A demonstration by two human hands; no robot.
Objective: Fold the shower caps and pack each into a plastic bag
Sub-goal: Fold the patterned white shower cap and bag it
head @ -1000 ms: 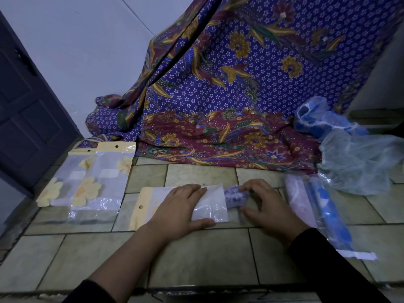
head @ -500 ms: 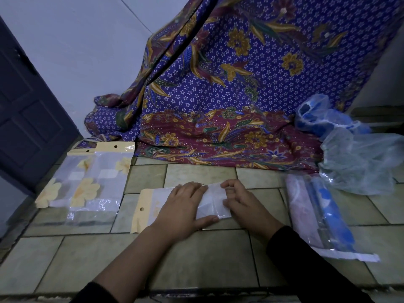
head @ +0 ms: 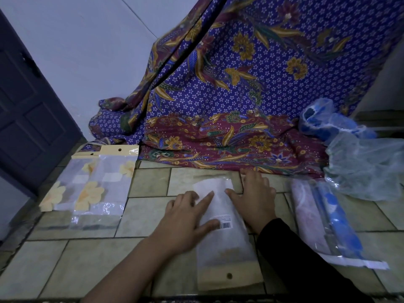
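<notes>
Bag [head: 220,237] at six o'clock, seemingly filled, our left hand [head: 185,221] and right hand [head: 255,200] flat on it, fingers straight, gripping nothing; packed bags [head: 94,189] at nine o'clock, packs [head: 323,219] at three; loose caps [head: 367,162] at two, we judge, remaining.

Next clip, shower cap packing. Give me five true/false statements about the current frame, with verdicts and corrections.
1. The plastic bag between the hands has its card header nearest the person. True.
2. The left hand has straight fingers on that bag. True.
3. The right hand is raised, gripping a loose cap. False: it lies flat at the bag's right edge.
4. The yellow-flowered bags lie on the right. False: they are on the left; the pink and blue bags are on the right.
5. Loose caps lie at far right. True.
</notes>
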